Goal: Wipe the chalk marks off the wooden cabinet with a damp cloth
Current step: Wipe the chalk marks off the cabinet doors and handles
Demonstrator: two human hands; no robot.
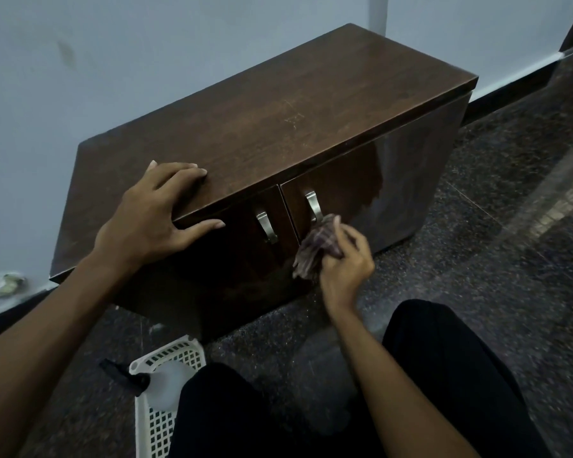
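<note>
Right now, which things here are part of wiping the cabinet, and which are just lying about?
In the job: cabinet; chalk marks on its top; cloth in the right hand; left hand bracing the cabinet; spray bottle, probably for damping.

Lying about: basket; scrap by the wall.

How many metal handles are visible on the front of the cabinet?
2. The left door handle is beside the door gap; the right door handle is across it, its lower end beside the cloth. None seems hidden.

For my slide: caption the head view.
Right hand wipes the cabinet door with a cloth; left hand braces its top.
</note>
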